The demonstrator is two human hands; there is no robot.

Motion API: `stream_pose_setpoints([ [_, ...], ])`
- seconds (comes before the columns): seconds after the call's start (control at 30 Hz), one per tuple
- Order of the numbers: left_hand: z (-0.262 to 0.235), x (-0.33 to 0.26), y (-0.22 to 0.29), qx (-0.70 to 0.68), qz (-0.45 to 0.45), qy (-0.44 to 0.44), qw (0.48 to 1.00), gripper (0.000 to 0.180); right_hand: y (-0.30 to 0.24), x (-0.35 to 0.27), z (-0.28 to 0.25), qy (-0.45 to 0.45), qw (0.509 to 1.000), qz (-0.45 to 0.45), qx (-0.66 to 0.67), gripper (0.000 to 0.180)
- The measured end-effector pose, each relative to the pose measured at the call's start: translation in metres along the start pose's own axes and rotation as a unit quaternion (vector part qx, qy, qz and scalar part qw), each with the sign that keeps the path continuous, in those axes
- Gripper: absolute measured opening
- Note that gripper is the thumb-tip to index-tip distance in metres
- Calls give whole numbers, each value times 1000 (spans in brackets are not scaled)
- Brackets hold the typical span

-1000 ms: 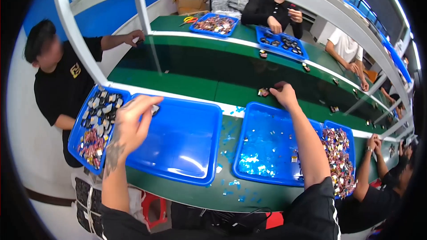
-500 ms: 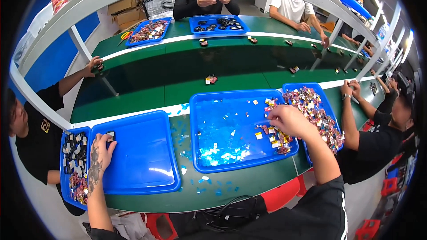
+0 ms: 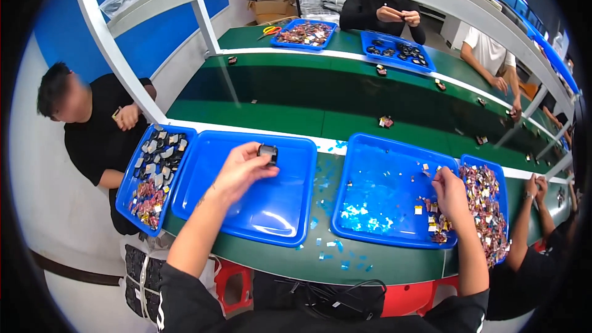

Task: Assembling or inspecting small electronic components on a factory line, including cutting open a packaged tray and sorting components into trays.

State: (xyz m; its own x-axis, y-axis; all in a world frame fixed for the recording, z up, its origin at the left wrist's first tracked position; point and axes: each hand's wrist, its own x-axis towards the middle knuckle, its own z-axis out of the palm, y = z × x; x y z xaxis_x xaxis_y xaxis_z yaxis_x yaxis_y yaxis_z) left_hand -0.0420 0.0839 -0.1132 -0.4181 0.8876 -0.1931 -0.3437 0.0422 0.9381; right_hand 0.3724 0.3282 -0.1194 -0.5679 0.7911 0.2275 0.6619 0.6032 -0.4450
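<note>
In the head view, the left hand (image 3: 239,174) has its grip closed on a black piece (image 3: 267,155), pinching it between thumb and fingers. The piece is small and blocky, with a dark, glossy face; part of it is hidden by the fingers. It is above the far right part of a wide blue tray (image 3: 209,160), whose bare bottom shows pale glare.

The right hand (image 3: 453,197) is over the right side of a second blue tray (image 3: 376,176). Its fingers are bent and drawn together, thumb near the forefinger; whether the grip has anything in it cannot be told. Beneath and beside this hand lie small reddish parts (image 3: 439,228) with yellow and white bits, gathered toward the tray's right end, while shiny blue scraps (image 3: 367,217) lie in the lower left.

Just right of that tray, a narrower blue tray holds a dense heap of similar parts (image 3: 483,206). At the far left, another blue tray carries black and grey pieces (image 3: 157,155) above a reddish pile (image 3: 150,200). More blue scraps dot the green surface (image 3: 401,265) between and below the wide trays.
</note>
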Motion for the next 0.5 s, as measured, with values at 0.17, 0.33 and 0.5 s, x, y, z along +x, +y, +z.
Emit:
stream_pose_setpoints([
  [0.17, 81, -32, 6, -168, -17, -75, 983, 26, -74, -12, -17, 65, 985, -80, 136, 11],
  [0.33, 121, -22, -24, -2, 69, -113, 991, 48, -143, -21, 10, -36, 926, -38, 373, 26],
  [0.5, 137, -30, -40, 218, 174, -174, 945, 29, -149, -32, 27, -27, 924, -68, 375, 13],
])
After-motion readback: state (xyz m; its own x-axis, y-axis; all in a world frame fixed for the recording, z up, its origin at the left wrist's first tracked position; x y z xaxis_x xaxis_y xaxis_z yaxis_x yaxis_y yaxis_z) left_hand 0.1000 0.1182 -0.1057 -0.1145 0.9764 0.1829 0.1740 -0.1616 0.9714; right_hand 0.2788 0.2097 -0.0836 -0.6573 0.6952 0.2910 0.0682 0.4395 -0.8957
